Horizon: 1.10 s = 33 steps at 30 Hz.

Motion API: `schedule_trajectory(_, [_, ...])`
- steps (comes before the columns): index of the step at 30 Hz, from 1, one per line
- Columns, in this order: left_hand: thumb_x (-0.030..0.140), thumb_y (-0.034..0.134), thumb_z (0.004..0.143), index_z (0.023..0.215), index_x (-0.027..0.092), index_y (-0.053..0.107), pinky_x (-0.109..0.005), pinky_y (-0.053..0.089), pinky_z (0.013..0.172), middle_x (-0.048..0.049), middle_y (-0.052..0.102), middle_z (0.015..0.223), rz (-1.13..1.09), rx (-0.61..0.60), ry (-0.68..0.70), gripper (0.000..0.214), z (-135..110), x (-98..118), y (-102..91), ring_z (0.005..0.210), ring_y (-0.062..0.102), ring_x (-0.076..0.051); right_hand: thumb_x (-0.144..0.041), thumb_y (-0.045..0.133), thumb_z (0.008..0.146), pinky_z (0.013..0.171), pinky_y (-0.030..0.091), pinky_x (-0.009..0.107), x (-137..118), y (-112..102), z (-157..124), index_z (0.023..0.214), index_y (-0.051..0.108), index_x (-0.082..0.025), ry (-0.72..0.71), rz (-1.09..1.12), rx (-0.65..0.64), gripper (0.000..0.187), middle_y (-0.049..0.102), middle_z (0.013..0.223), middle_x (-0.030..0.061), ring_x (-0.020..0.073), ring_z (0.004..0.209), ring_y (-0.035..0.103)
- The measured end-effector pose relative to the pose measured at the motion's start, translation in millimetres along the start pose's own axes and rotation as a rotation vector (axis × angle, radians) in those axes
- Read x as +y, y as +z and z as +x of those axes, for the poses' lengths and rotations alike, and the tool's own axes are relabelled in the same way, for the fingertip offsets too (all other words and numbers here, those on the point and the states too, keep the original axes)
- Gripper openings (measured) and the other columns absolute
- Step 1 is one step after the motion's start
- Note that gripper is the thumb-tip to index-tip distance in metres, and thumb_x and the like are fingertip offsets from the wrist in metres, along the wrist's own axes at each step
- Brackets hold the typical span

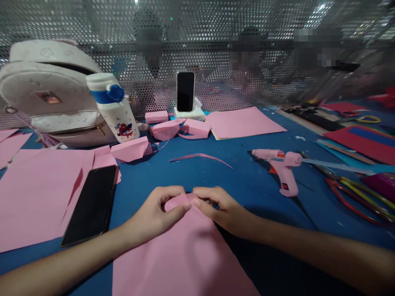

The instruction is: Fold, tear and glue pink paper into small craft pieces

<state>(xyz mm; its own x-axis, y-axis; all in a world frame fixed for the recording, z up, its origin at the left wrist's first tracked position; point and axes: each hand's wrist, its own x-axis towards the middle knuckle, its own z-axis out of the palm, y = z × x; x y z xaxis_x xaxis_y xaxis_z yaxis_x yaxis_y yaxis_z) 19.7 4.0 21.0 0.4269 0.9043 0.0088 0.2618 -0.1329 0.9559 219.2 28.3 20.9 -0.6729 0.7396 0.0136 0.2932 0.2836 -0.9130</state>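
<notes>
A pink paper sheet lies on the blue table right in front of me. My left hand pinches its far corner, fingers curled over the folded tip. My right hand grips the same corner from the right, fingers closed on the paper. The two hands meet at the sheet's top edge.
A black phone lies on pink sheets at left. A pink glue gun is at right, with scissors beyond. Folded pink pieces, a bottle, a white backpack and a standing phone are behind. A mesh wall backs the table.
</notes>
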Motion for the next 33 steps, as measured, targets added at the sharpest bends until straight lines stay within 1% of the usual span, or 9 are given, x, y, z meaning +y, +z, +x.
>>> schedule_trajectory(4, [0.019,0.055,0.083,0.065,0.016,0.05,-0.02,0.031,0.057,0.0056,0.043,0.062,0.022,0.045,0.006,0.019,-0.2,0.5,2.2,0.063,0.038,-0.009,-0.036,0.042,0.098,0.053,0.024,0.025,0.2,2.1,1.4,0.067,0.029,-0.021,0.028,0.099,-0.005,0.037,0.026,0.067,-0.0055,0.0106,0.06,0.026])
schedule_trajectory(8, [0.016,0.055,0.081,0.065,0.016,0.051,-0.02,0.031,0.058,0.0058,0.042,0.062,0.024,0.052,-0.002,0.017,0.6,0.6,3.4,0.063,0.038,-0.009,-0.037,0.042,0.099,0.053,0.023,0.025,1.8,2.9,1.9,0.067,0.027,-0.021,0.024,0.111,0.003,0.038,0.025,0.067,-0.0056,0.0104,0.06,0.024])
schedule_trajectory(10, [0.017,0.055,0.083,0.065,0.016,0.051,-0.02,0.032,0.059,0.0055,0.044,0.063,0.01,0.044,-0.016,0.018,1.5,0.6,2.9,0.063,0.039,-0.01,-0.037,0.041,0.1,0.054,0.023,0.025,2.2,2.1,1.5,0.068,0.028,-0.021,0.014,0.084,0.011,0.039,0.027,0.067,-0.0054,0.0103,0.06,0.025])
schedule_trajectory(13, [0.023,0.056,0.087,0.064,0.016,0.049,-0.02,0.032,0.058,0.0056,0.043,0.063,0.003,0.046,-0.007,0.025,2.4,0.2,1.2,0.062,0.038,-0.009,-0.038,0.041,0.1,0.054,0.024,0.025,2.4,0.2,0.7,0.068,0.029,-0.021,0.015,0.056,0.018,0.038,0.029,0.067,-0.005,0.0103,0.06,0.027])
schedule_trajectory(15, [0.027,0.057,0.089,0.063,0.017,0.048,-0.021,0.031,0.057,0.006,0.041,0.062,-0.002,0.05,0.004,0.03,2.4,0.2,0.3,0.061,0.035,-0.009,-0.037,0.042,0.1,0.054,0.024,0.025,2.7,-0.8,0.5,0.068,0.029,-0.021,0.011,0.041,0.024,0.038,0.029,0.066,-0.0052,0.0101,0.06,0.026])
schedule_trajectory(17, [0.029,0.057,0.09,0.064,0.017,0.049,-0.021,0.03,0.056,0.0061,0.041,0.062,-0.014,0.043,-0.001,0.03,1.9,0.4,-0.2,0.06,0.035,-0.009,-0.035,0.042,0.099,0.054,0.024,0.025,3.1,-1.2,0.5,0.067,0.028,-0.021,0.004,0.03,0.027,0.038,0.028,0.066,-0.0055,0.0099,0.059,0.026])
schedule_trajectory(26, [0.032,0.057,0.09,0.064,0.016,0.049,-0.021,0.03,0.056,0.0058,0.04,0.063,0.004,0.038,-0.026,0.032,1.9,-0.4,-0.7,0.06,0.035,-0.009,-0.04,0.042,0.099,0.052,0.023,0.025,1.2,-1.3,1.4,0.066,0.029,-0.02,0.027,0.055,0.012,0.04,0.028,0.065,-0.0056,0.0096,0.059,0.026])
schedule_trajectory(30, [0.035,0.057,0.09,0.068,0.016,0.053,-0.021,0.033,0.059,0.0043,0.045,0.066,0.003,0.038,-0.05,0.029,1.7,-0.1,0.1,0.064,0.039,-0.011,-0.04,0.041,0.1,0.053,0.024,0.025,2.9,-1.9,1.2,0.068,0.032,-0.02,0.044,0.055,0.0,0.039,0.03,0.066,-0.0051,0.0098,0.06,0.029])
schedule_trajectory(33, [0.036,0.057,0.09,0.068,0.016,0.053,-0.021,0.033,0.058,0.0043,0.044,0.066,0.004,0.044,-0.049,0.03,1.7,-0.1,0.8,0.064,0.039,-0.011,-0.04,0.041,0.099,0.053,0.023,0.025,4.3,-2.2,0.5,0.068,0.032,-0.02,0.044,0.061,-0.005,0.038,0.03,0.066,-0.0048,0.01,0.06,0.029])
